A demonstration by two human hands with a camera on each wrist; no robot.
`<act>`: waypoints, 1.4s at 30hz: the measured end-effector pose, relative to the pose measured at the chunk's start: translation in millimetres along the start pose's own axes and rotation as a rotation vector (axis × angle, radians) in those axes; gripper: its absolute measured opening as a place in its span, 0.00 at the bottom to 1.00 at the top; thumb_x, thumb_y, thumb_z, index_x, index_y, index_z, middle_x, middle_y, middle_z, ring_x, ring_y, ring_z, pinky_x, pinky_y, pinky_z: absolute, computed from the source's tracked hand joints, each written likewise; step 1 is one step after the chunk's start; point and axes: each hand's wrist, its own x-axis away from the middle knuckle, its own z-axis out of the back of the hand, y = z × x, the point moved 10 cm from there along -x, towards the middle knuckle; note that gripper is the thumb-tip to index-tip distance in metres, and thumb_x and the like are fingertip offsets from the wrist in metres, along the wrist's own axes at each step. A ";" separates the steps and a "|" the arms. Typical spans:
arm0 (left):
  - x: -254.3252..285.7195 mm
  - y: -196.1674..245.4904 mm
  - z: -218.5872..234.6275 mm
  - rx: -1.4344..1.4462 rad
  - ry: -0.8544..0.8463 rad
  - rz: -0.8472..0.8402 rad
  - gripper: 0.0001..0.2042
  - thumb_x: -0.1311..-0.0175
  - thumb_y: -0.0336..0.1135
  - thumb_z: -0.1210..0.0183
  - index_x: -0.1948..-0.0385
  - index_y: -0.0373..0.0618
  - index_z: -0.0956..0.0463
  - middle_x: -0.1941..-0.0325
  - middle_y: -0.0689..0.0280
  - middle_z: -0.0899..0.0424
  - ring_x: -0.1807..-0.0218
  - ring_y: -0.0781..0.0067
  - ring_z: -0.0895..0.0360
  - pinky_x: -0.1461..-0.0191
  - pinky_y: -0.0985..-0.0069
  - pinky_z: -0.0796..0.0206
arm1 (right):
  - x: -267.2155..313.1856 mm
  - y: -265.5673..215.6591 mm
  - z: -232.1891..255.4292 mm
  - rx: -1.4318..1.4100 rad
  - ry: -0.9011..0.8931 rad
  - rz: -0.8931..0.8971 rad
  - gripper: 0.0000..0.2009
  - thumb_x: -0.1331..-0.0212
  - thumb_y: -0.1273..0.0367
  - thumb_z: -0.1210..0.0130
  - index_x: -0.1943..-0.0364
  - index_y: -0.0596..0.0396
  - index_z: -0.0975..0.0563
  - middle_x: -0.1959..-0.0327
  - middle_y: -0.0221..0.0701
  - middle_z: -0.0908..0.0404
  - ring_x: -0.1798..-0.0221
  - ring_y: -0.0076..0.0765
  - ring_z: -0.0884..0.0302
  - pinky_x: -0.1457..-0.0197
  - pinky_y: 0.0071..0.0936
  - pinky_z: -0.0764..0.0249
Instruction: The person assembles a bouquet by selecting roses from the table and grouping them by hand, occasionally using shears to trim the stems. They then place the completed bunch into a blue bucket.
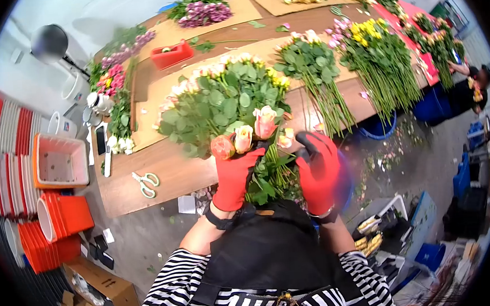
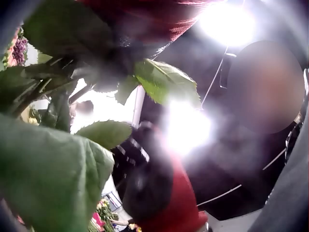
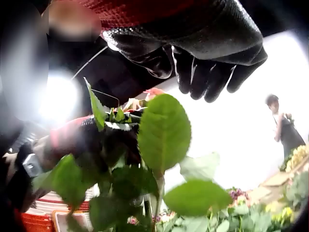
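In the head view, the red-and-black gloved left hand (image 1: 233, 182) grips a small bunch of stems below three large roses, one coral (image 1: 222, 147), one peach (image 1: 243, 139) and one pink (image 1: 265, 122). Green leaves (image 1: 265, 187) hang under that hand. Just to the right, the gloved right hand (image 1: 320, 173) is raised beside the bunch with nothing in it; the right wrist view shows its black fingers (image 3: 207, 79) loosely bent above leaves (image 3: 164, 133). Leaves and glare hide much of the left hand's grip in the left wrist view.
A large pile of roses (image 1: 227, 100) lies on the wooden table (image 1: 187, 177) beyond the hands. Scissors (image 1: 146, 184), a phone (image 1: 101, 139) and a red holder (image 1: 171, 56) are to the left. More bunches (image 1: 318, 68) lie right. Another person (image 1: 473, 88) stands at far right.
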 end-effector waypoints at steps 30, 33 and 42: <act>39.5 22.3 -55.7 -0.598 0.093 -0.397 0.27 0.59 0.22 0.29 0.53 0.36 0.28 0.60 0.66 0.21 0.58 0.76 0.25 0.52 0.74 0.31 | -11.2 -52.1 36.2 0.188 0.248 0.113 0.20 0.61 0.68 0.29 0.60 0.51 0.22 0.58 0.32 0.21 0.50 0.47 0.28 0.40 0.46 0.36; 39.4 24.0 -54.4 -0.614 0.095 -0.406 0.28 0.59 0.21 0.30 0.51 0.38 0.29 0.59 0.66 0.22 0.56 0.74 0.24 0.53 0.74 0.31 | -3.4 -64.7 35.6 0.301 0.293 0.206 0.18 0.60 0.69 0.30 0.61 0.50 0.22 0.58 0.31 0.21 0.51 0.46 0.27 0.40 0.48 0.36; 24.7 -31.1 -39.4 0.000 0.017 0.125 0.28 0.58 0.20 0.33 0.49 0.41 0.30 0.56 0.67 0.23 0.56 0.76 0.24 0.54 0.77 0.30 | 2.0 -56.9 24.5 0.000 0.208 0.325 0.14 0.53 0.73 0.36 0.63 0.52 0.27 0.60 0.33 0.18 0.51 0.49 0.22 0.36 0.53 0.37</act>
